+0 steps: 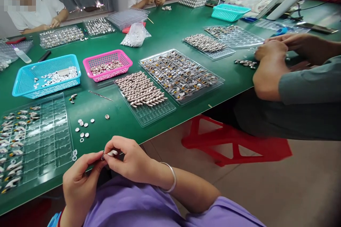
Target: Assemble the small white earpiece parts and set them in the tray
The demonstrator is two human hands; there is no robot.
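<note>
Just over the near table edge, my left hand (82, 175) and my right hand (130, 158) meet fingertip to fingertip. Between them is a small pale earbud housing (112, 153), its stem sticking out from my right fingers. My left thumb and forefinger pinch its darker end, largely hidden by the fingertips. Several small round white caps (86, 125) lie on the table ahead, with a few white rings (75, 155) by the tray edge. A single round cap with a coppery inside (107, 116) sits apart. Tweezers (100, 95) lie farther back.
At left is a clear tray (57, 131) partly filled with earbud pieces. Beyond stand a blue basket (26, 90) and a pink basket (106, 77) of small parts. Trays of stems (141, 90) and assemblies (181, 74) stand centre. A co-worker's hands (274, 51) work at right above a red stool (213, 142).
</note>
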